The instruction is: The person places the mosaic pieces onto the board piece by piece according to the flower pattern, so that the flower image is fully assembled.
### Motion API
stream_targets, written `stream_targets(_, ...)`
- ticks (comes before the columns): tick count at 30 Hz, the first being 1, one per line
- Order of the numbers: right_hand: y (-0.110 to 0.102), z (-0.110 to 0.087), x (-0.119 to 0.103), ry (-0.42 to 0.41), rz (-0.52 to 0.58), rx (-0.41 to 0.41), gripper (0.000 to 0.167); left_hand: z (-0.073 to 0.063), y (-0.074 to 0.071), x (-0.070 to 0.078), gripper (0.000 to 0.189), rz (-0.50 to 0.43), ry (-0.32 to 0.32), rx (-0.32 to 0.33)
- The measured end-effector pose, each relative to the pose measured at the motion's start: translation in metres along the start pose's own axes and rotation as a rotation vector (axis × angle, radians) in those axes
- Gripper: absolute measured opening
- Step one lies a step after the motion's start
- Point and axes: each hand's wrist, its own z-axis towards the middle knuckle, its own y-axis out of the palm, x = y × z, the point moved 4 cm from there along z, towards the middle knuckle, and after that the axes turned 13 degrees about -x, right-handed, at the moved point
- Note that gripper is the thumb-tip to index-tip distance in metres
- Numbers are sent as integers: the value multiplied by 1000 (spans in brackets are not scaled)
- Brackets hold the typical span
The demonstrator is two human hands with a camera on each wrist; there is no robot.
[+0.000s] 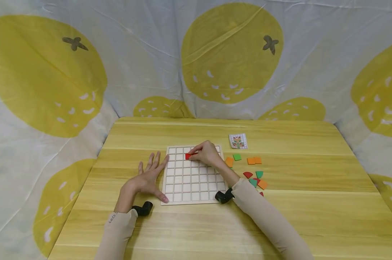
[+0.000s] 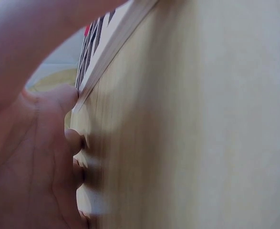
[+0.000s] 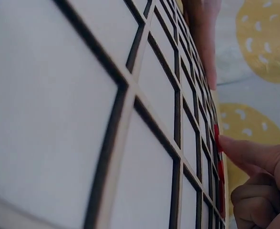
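A pale wooden grid board (image 1: 186,179) lies flat on the table. My left hand (image 1: 148,179) is spread along its left side, thumb at the near left corner and index fingertip by the upper left edge. Over the second row from the far edge, my right hand (image 1: 207,154) pinches a red piece (image 1: 187,156) between thumb and index finger; the other fingers are curled in. In the right wrist view its fingertip meets a red piece (image 3: 217,131) at the board's surface, with more red (image 3: 221,171) showing beside it. The fingers partly hide these pieces.
Right of the board lie a light green square (image 1: 236,157), several orange squares (image 1: 254,160), and red (image 1: 247,174) and green (image 1: 259,174) quarter-round pieces, some overlapping. Behind them is a small card with a coloured grid pattern (image 1: 238,141). A lemon-print cloth (image 1: 144,61) hangs beyond the table.
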Motion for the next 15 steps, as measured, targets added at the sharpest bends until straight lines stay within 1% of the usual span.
stream_targets(7,2,4,-2,-9,-27,20,10,0,-1,0,157,4,1,-3)
stream_targets(11,3,6,-2,7,-33,33,9,0,-1,0,157,0,0,-6)
stream_targets(15,4,6,-3,26,-38,28,10,0,-2,0,157,0,-2,-8)
